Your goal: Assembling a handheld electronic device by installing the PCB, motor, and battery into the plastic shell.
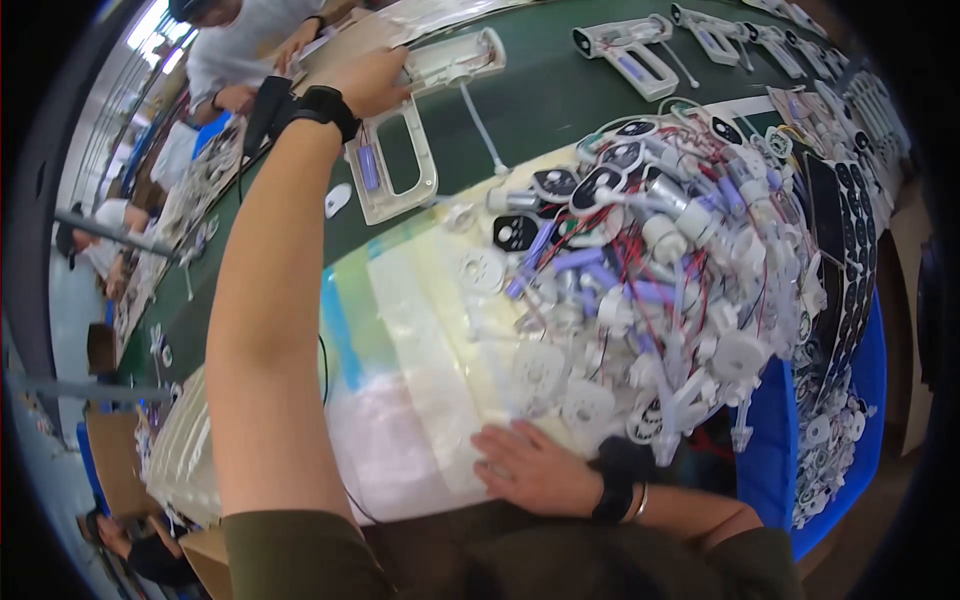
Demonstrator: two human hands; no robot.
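Observation:
My left hand (pixel 375 82) reaches out to the far side, closed around the left end of a white gun-shaped housing half (pixel 460 62). The housing lies with its inside facing up, a purple cylindrical battery (pixel 369 166) in its handle loop and a thin white rod (pixel 483 128) hanging out of it. Parts of my left fingers are hidden. My right hand (pixel 535 465) rests with fingers spread on the near edge of a taped, plastic-covered sheet (pixel 400 400). Beside it is a heap of small assemblies (pixel 640 260) with white discs, purple batteries, red wires and clear tubes.
More gun-shaped housings (pixel 628 58) line the green bench (pixel 530 90) at the far right. A blue bin (pixel 770 450) of white parts stands at right, near a black sheet of oval stickers (pixel 850 240). Another person (pixel 235 50) works at the far left.

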